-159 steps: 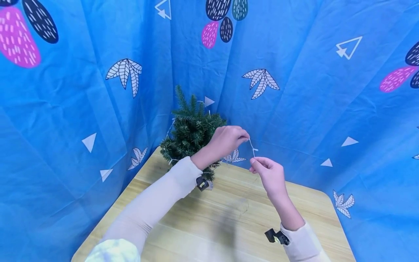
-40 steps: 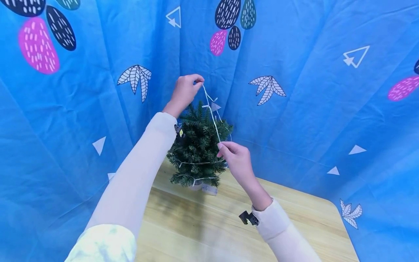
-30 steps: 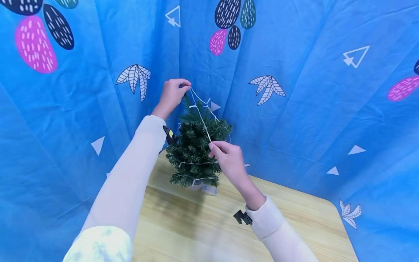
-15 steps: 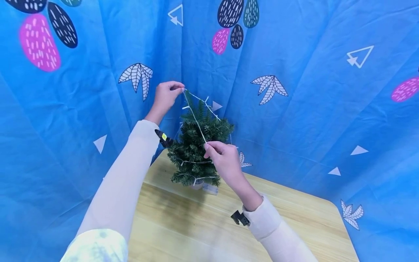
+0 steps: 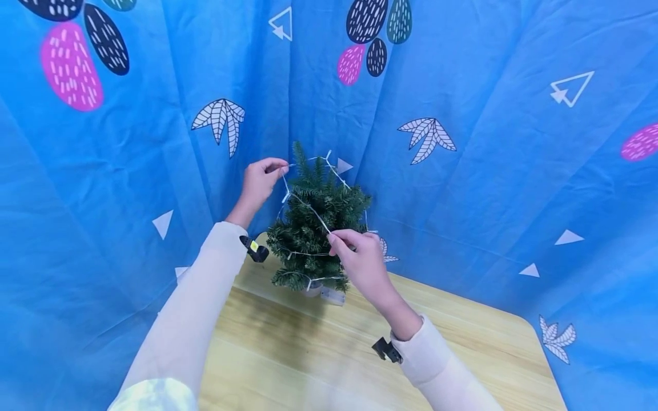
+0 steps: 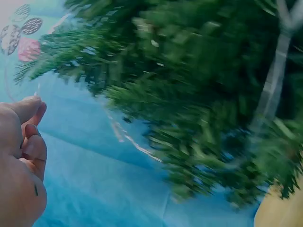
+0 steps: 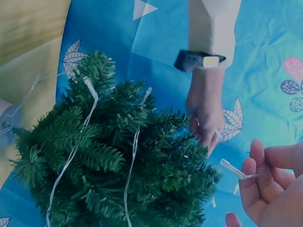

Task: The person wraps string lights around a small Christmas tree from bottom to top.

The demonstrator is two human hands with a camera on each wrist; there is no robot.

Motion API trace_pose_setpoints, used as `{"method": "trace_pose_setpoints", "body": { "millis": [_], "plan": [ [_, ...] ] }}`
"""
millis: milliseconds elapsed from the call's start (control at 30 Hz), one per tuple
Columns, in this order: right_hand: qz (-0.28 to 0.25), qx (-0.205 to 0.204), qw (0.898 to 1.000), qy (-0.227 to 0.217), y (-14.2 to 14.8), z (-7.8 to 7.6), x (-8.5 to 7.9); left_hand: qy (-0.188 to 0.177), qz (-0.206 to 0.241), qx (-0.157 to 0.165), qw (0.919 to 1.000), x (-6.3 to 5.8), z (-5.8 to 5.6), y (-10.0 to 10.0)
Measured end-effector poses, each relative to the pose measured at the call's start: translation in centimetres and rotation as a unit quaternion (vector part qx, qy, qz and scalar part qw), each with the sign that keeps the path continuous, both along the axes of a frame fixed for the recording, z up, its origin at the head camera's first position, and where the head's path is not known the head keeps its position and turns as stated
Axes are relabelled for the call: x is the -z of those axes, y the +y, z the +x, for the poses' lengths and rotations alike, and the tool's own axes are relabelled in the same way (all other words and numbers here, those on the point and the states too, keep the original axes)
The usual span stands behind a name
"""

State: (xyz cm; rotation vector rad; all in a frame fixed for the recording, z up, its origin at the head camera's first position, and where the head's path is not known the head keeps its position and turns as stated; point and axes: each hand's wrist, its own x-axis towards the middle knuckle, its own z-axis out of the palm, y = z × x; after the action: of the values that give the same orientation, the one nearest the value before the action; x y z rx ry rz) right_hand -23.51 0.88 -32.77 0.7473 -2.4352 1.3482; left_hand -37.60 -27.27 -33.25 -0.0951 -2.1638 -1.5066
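Observation:
A small artificial Christmas tree (image 5: 329,205) stands on the table, wound with a clear-wired string of fairy lights (image 5: 315,213). My left hand (image 5: 259,184) pinches the string between thumb and finger, just left of the tree's top. In front of the branches, my right hand (image 5: 364,265) pinches the same string lower down, so a length slants between the two hands. The right wrist view shows a clear bulb (image 7: 232,168) sticking out by the right fingers. Two rows of wire cross the lower branches. Blurred foliage (image 6: 189,71) fills much of the left wrist view, beside my left hand.
A translucent box (image 5: 333,297) lies by the tree's base on the wooden table (image 5: 288,365). Blue patterned cloth (image 5: 478,200) hangs close behind and to the left of the tree. Black cameras are strapped to both wrists.
From the tree's right side, both hands have brought the string across its top and front. In the last half second my left hand has lowered beside the top; my right hand has barely shifted.

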Motion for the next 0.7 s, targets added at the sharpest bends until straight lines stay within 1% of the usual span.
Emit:
{"method": "trace_pose_setpoints", "body": {
  "millis": [100,233,333,400,500,600,700],
  "plan": [
    [0.008,0.008,1.0,0.003,0.5,-0.1,0.2,0.018,-0.049,-0.003,0.9986,0.7,0.4,0.4],
    [0.012,0.02,1.0,-0.012,1.0,-0.2,0.5,0.036,-0.104,-0.003,0.994,1.2,1.1,0.7],
    [0.016,0.026,0.999,-0.023,1.2,-0.3,0.7,0.054,-0.132,-0.007,0.9898,1.3,2.1,0.9],
    [0.019,0.026,0.999,-0.026,1.4,-0.4,0.8,0.076,-0.148,-0.016,0.9859,1.4,3.2,1.1],
    [0.025,0.023,0.999,-0.028,1.8,-0.7,0.7,0.117,-0.174,-0.021,0.9776,1.3,5.5,2.2],
    [0.037,0.018,0.999,-0.025,2.2,-1.0,0.5,0.154,-0.207,-0.009,0.9661,1.3,7.9,3.8],
    [0.049,0.014,0.999,-0.018,2.5,-1.5,0.3,0.178,-0.253,0.014,0.9508,1.7,9.4,5.4]
  ]
}}
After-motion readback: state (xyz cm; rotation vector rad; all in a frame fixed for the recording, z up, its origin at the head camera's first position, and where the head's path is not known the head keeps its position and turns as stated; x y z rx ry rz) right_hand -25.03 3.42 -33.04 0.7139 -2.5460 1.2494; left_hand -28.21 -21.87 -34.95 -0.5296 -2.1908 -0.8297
